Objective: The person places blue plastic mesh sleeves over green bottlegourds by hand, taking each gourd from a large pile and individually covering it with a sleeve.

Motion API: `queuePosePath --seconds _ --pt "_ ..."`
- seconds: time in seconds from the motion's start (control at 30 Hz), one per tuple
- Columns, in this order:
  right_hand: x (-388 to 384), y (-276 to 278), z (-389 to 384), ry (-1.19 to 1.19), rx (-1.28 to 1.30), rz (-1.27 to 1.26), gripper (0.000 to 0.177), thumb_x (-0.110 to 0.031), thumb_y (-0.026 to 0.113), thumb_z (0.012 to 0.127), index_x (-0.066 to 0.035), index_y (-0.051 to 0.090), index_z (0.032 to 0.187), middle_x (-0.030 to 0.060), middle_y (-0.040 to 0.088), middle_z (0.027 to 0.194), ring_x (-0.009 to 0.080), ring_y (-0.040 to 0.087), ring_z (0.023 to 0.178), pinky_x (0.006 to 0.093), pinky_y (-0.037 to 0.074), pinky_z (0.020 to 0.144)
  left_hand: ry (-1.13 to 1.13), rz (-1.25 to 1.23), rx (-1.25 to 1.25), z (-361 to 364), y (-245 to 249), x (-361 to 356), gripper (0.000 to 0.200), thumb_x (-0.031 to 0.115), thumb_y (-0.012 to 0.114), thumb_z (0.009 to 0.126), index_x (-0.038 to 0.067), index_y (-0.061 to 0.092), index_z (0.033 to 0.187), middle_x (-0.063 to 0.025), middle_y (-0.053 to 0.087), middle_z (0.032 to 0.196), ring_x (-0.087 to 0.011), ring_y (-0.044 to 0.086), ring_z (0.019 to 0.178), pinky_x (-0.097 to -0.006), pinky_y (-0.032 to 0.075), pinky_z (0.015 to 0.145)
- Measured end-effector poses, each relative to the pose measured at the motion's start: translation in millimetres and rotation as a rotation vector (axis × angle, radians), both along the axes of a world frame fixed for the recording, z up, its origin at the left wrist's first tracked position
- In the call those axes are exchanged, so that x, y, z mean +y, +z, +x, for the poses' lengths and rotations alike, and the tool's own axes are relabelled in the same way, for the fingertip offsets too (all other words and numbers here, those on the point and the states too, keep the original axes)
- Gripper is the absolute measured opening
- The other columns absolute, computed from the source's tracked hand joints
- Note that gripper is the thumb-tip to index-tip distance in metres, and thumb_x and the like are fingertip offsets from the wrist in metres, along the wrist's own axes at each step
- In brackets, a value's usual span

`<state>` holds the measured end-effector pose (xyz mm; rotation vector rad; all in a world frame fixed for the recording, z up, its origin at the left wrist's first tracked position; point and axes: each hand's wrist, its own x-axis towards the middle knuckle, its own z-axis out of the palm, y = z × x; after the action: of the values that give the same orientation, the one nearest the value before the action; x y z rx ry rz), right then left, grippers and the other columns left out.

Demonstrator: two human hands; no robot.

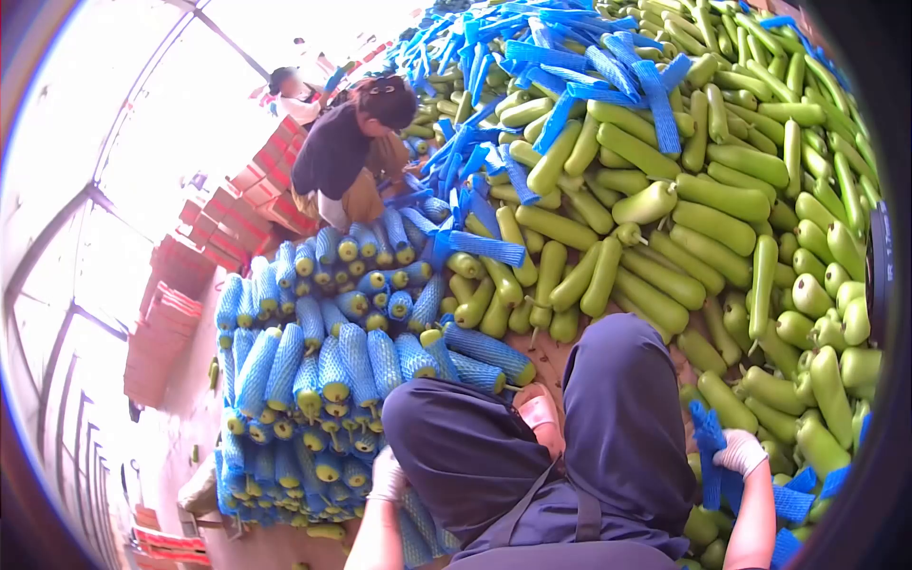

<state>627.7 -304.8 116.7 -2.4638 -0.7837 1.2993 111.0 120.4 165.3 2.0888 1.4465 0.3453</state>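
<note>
My right hand [740, 452], in a white glove, is closed on a blue foam net sleeve [708, 442] beside my right knee. My left hand [388, 475], gloved too, is low beside my left thigh, against blue-netted gourds [356, 361]; its fingers are mostly hidden. Those netted gourds lie stacked in rows to my left, green ends showing. Bare green gourds [717, 214] form a large heap in front of me and to my right. More loose blue net sleeves [655, 100] lie over the top of the heap.
A co-worker [342, 152] in a dark top bends over the far end of the netted stack. Another person [296, 100] is behind. Red and white cartons [176, 313] line the left side. My knees and one pink shoe [540, 416] are in the middle.
</note>
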Motion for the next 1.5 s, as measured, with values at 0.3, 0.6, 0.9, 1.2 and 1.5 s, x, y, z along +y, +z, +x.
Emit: queuePosePath --seconds 0.3,0.6,0.9,1.2,1.5 --pt "-3 63 29 0.120 -0.294 -0.280 0.056 -0.023 0.057 0.072 -0.002 0.054 0.124 0.0263 0.062 0.111 0.0378 0.059 0.107 0.0415 0.047 0.095 0.274 0.242 -0.959 83 122 69 0.034 0.017 0.053 0.098 0.003 0.053 0.129 -0.0080 0.062 0.109 -0.0128 0.060 0.090 -0.0258 0.050 0.080" --pt "182 209 45 -0.032 -0.806 0.858 0.046 -0.016 0.071 0.079 -0.006 0.057 0.122 0.0165 0.066 0.106 0.0344 0.064 0.098 0.0384 0.051 0.084 -0.440 -0.188 -0.817 276 164 34 0.051 0.016 0.053 0.095 0.001 0.039 0.141 -0.0161 0.055 0.126 -0.0209 0.057 0.110 -0.0325 0.043 0.097" --pt "338 195 -6 0.559 -0.423 0.777 0.037 -0.023 0.075 0.075 -0.014 0.061 0.107 0.0113 0.067 0.100 0.0327 0.063 0.093 0.0382 0.050 0.079 -0.592 -0.842 -0.787 327 139 47 0.035 0.021 0.062 0.093 0.003 0.055 0.122 -0.0011 0.059 0.105 -0.0070 0.052 0.094 -0.0230 0.044 0.082" --pt "388 161 -8 0.654 -0.435 0.511 0.043 -0.020 0.077 0.068 -0.015 0.061 0.108 0.0114 0.067 0.093 0.0336 0.064 0.088 0.0402 0.051 0.075 -0.576 -0.646 -0.743 330 113 63 0.035 0.009 0.057 0.093 0.000 0.052 0.126 -0.0021 0.058 0.112 -0.0087 0.053 0.101 -0.0261 0.043 0.093" --pt "410 140 -14 0.673 -0.359 0.719 0.059 -0.037 0.077 0.069 -0.010 0.056 0.117 0.0151 0.063 0.104 0.0345 0.061 0.101 0.0443 0.049 0.085 -0.444 -0.722 -0.858 338 82 80 0.032 -0.002 0.051 0.090 0.004 0.055 0.122 -0.0025 0.059 0.104 -0.0066 0.054 0.094 -0.0230 0.046 0.084"
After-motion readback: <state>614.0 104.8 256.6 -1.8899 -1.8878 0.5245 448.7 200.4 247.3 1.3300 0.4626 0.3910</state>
